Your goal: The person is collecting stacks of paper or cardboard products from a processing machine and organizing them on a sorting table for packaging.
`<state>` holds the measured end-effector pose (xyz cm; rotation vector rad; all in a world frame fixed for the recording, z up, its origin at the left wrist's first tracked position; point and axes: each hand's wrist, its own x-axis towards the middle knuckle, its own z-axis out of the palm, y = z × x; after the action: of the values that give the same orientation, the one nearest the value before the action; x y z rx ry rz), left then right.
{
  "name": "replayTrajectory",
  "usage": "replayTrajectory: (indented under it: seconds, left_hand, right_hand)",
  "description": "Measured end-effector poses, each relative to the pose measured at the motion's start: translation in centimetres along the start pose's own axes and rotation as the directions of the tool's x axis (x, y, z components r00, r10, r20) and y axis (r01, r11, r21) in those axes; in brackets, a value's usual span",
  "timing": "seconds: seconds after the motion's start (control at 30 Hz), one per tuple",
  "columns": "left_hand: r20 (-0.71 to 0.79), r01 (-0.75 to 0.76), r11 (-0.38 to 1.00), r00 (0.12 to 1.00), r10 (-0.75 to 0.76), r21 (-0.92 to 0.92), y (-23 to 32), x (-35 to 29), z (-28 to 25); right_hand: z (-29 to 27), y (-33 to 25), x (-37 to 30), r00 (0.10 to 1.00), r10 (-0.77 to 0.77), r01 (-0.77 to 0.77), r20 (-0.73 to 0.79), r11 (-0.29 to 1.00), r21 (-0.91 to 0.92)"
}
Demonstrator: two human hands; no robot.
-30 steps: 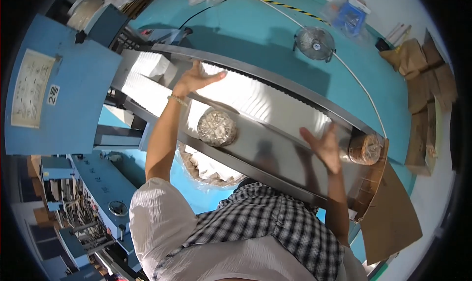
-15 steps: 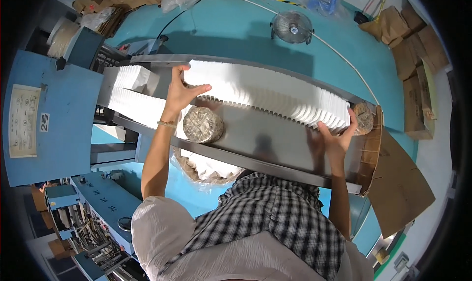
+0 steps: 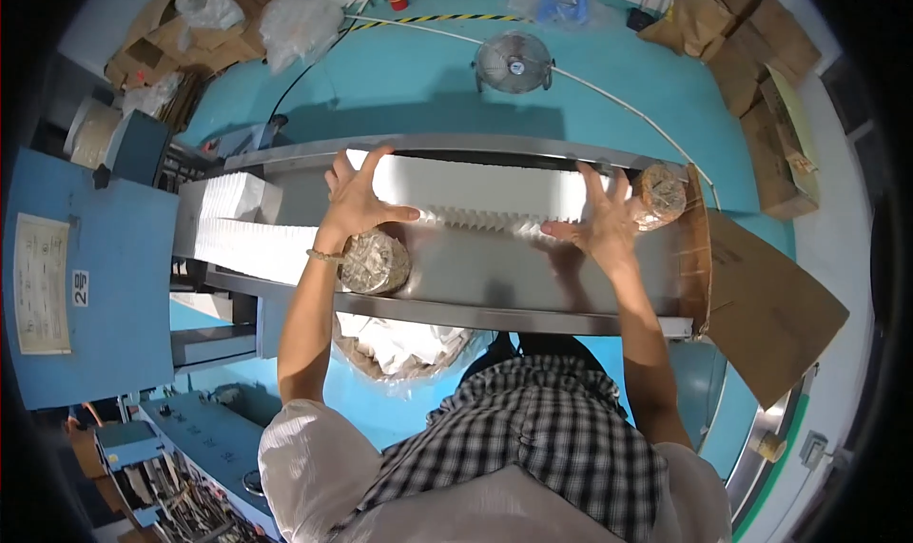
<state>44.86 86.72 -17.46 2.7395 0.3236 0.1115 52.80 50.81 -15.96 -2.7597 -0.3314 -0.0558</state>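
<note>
A long row of white, thin, folded pieces that look like paper [image 3: 485,189] lies along the far side of a metal trough [image 3: 475,267]. Its near edge shows a zigzag of folds. My left hand [image 3: 357,201] grips the left end, thumb along the near edge and fingers over the far side. At the right end my right hand [image 3: 604,222] does the same, its fingers spread over the top and its thumb on the near edge. Close to my left wrist stands a round, film-wrapped roll-like bundle [image 3: 375,261]. A similar brown bundle [image 3: 661,197] sits just beyond my right hand.
More white stacks [image 3: 257,248] lie at the trough's left end, beside a blue machine [image 3: 90,277]. A cardboard flap [image 3: 770,305] sticks out at the right. Under the near edge is a bag of white material [image 3: 404,348]. A floor fan [image 3: 514,63] stands beyond.
Both hands have drawn closer together, and the white row between them looks shorter and more tightly packed. Its wavy right part has straightened. The head view has shifted.
</note>
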Motion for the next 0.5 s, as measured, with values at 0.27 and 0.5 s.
replayTrajectory:
  seconds: [0.27,0.5]
  left_hand:
    - [-0.098,-0.012,1.0,0.995,0.011,-0.01,0.7,-0.5,-1.0]
    - [-0.348,-0.218,0.965,0.901,0.258,0.149,4.0,-4.4,-6.0]
  right_hand:
    - [-0.3,-0.3,-1.1,0.997,0.019,-0.01,-0.072,0.992,0.126]
    - [-6.9,0.4,-7.5,0.954,0.051,0.017,-0.296,0.975,0.22]
